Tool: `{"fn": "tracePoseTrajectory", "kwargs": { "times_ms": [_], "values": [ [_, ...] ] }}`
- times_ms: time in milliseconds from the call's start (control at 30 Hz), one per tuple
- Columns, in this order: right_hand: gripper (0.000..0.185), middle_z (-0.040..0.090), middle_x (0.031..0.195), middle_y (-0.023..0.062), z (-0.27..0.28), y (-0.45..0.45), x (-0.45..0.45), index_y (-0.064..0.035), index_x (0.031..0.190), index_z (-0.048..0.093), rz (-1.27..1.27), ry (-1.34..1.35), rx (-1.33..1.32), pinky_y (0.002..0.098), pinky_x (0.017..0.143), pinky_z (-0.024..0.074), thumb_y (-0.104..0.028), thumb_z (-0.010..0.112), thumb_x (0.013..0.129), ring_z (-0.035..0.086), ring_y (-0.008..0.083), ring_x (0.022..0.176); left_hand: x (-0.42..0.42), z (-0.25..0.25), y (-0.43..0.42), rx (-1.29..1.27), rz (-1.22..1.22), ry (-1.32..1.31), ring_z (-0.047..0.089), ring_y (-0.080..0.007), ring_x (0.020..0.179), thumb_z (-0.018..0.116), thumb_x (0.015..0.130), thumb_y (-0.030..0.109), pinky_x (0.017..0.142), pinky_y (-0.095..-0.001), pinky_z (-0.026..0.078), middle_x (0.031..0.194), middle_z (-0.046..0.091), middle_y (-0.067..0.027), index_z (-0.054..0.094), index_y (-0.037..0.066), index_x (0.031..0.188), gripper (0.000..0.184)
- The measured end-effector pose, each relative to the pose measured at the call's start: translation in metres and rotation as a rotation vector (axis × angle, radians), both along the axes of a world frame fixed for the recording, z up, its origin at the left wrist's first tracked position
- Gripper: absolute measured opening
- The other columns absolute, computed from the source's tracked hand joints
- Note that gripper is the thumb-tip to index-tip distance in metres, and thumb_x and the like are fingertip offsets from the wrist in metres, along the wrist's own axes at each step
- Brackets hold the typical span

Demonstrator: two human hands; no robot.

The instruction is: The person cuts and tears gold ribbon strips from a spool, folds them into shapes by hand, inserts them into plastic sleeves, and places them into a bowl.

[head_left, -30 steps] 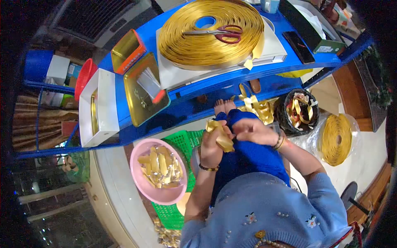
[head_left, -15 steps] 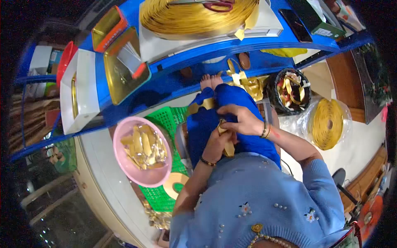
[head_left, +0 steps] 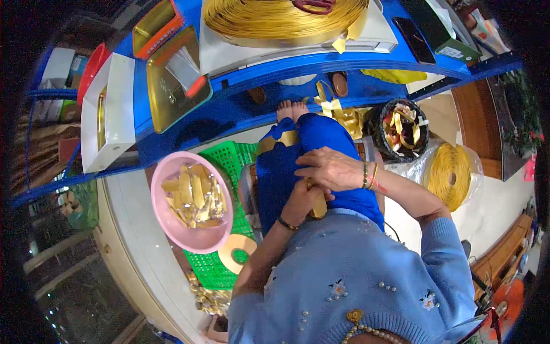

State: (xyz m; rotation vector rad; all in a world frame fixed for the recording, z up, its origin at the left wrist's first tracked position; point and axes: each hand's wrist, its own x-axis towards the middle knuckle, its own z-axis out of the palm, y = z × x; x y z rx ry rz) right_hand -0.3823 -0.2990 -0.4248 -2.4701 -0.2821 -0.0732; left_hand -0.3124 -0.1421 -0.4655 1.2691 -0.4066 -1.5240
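Over my lap, my left hand [head_left: 303, 202] is closed on a folded gold ribbon [head_left: 318, 207], whose end hangs below the fingers. My right hand [head_left: 331, 169] bends over it from above, its fingertips touching the same ribbon; the hands hide most of it. A second gold ribbon piece [head_left: 277, 141] lies across my knee. To the left, a pink basin [head_left: 162, 221] holds several gold pieces. A large gold ribbon roll [head_left: 286, 26] lies on the blue table with scissors [head_left: 315, 5] on top.
The basin and a cream tape ring [head_left: 227, 252] rest on a green crate [head_left: 204, 269]. A dark bin [head_left: 379, 133] with scraps stands right of my feet, beside another ribbon roll [head_left: 450, 178]. On the blue table [head_left: 229, 86] are tins [head_left: 167, 106], a white box [head_left: 117, 114] and a phone [head_left: 413, 40].
The view has tilted down from the table. My hands have come together on the ribbon, and one gold piece now lies on my knee instead of in my left hand.
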Motion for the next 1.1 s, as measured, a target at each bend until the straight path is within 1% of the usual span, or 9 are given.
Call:
{"fn": "tracePoseTrajectory", "kwargs": {
  "times_ms": [100, 167, 233, 400, 500, 700, 800, 933, 1100],
  "values": [
    [0.030, 0.055, 0.111, 0.0163, -0.008, 0.006, -0.003, -0.0022, 0.099, 0.062, -0.047, -0.068, 0.075, 0.0392, 0.083, 0.0418, -0.016, 0.058, 0.072, 0.054, 0.0297, 0.100, 0.002, -0.004, 0.001, -0.064, -0.161, -0.353, 0.061, -0.0168, 0.072, 0.052, 0.083, 0.012, 0.065, -0.0279, 0.049, 0.076, 0.062, -0.0063, 0.059, 0.003, 0.083, 0.012],
    [0.026, 0.057, 0.107, 0.0165, -0.008, 0.008, -0.005, -0.0031, 0.093, 0.062, -0.085, -0.078, 0.128, 0.0402, 0.083, 0.0427, -0.020, 0.057, 0.074, 0.054, 0.0301, 0.100, 0.001, -0.007, 0.001, -0.061, -0.171, -0.409, 0.060, -0.0159, 0.071, 0.051, 0.083, 0.013, 0.064, -0.0275, 0.049, 0.075, 0.061, -0.0056, 0.059, 0.003, 0.081, 0.012],
    [0.024, 0.059, 0.103, 0.0165, -0.012, 0.008, -0.005, -0.0028, 0.089, 0.062, -0.099, -0.076, 0.171, 0.0405, 0.082, 0.0435, -0.022, 0.057, 0.075, 0.055, 0.0303, 0.098, -0.004, -0.006, 0.002, 0.012, -0.047, -0.192, 0.059, -0.0149, 0.069, 0.050, 0.083, 0.013, 0.064, -0.0271, 0.048, 0.074, 0.060, -0.0046, 0.058, 0.003, 0.080, 0.014],
    [0.019, 0.061, 0.098, 0.0146, -0.017, 0.009, -0.003, -0.0010, 0.080, 0.061, -0.095, -0.091, 0.194, 0.0389, 0.078, 0.0439, -0.018, 0.061, 0.071, 0.057, 0.0286, 0.092, -0.007, -0.004, -0.001, 0.077, -0.015, -0.227, 0.057, -0.0133, 0.068, 0.050, 0.084, 0.014, 0.062, -0.0263, 0.047, 0.072, 0.059, -0.0034, 0.058, 0.003, 0.078, 0.015],
    [0.019, 0.062, 0.088, 0.0146, -0.010, 0.013, -0.001, 0.0001, 0.074, 0.060, -0.258, -0.258, 0.217, 0.0394, 0.077, 0.0452, -0.019, 0.058, 0.074, 0.058, 0.0289, 0.091, -0.007, 0.001, -0.003, -0.010, 0.058, -0.181, 0.056, -0.0130, 0.068, 0.049, 0.085, 0.015, 0.061, -0.0257, 0.046, 0.070, 0.058, -0.0031, 0.058, 0.003, 0.078, 0.016],
    [0.025, 0.060, 0.095, 0.0151, -0.010, 0.001, -0.002, -0.0011, 0.089, 0.061, -0.090, -0.049, 0.222, 0.0383, 0.079, 0.0439, -0.021, 0.060, 0.075, 0.057, 0.0298, 0.092, 0.002, 0.008, -0.006, -0.064, -0.071, -0.197, 0.055, -0.0130, 0.066, 0.048, 0.086, 0.014, 0.063, -0.0251, 0.046, 0.070, 0.055, -0.0024, 0.057, 0.003, 0.078, 0.017],
    [0.037, 0.060, 0.098, 0.0140, -0.002, 0.003, -0.006, -0.0020, 0.102, 0.057, -0.353, -0.125, 0.359, 0.0372, 0.081, 0.0447, -0.023, 0.065, 0.073, 0.058, 0.0285, 0.092, 0.005, 0.012, -0.005, -0.064, -0.003, -0.172, 0.054, -0.0127, 0.065, 0.047, 0.087, 0.015, 0.063, -0.0252, 0.046, 0.073, 0.056, -0.0026, 0.057, 0.003, 0.083, 0.016],
    [0.048, 0.060, 0.098, 0.0118, -0.010, -0.002, -0.012, -0.0016, 0.113, 0.049, -0.448, 0.009, 0.696, 0.0332, 0.083, 0.0454, -0.017, 0.069, 0.072, 0.058, 0.0221, 0.093, 0.013, 0.028, -0.011, -0.010, 0.134, -0.103, 0.054, -0.0100, 0.065, 0.047, 0.091, 0.014, 0.059, -0.0237, 0.046, 0.069, 0.054, -0.0023, 0.057, 0.002, 0.091, 0.016],
    [0.047, 0.061, 0.094, 0.0108, -0.008, 0.001, -0.012, -0.0010, 0.115, 0.047, -0.486, 0.139, 0.983, 0.0303, 0.080, 0.0462, -0.009, 0.067, 0.073, 0.058, 0.0182, 0.089, 0.011, 0.027, -0.016, -0.089, 0.010, -0.124, 0.053, -0.0107, 0.065, 0.047, 0.091, 0.020, 0.061, -0.0246, 0.046, 0.072, 0.054, -0.0021, 0.055, 0.004, 0.093, 0.019]
  ]
}}
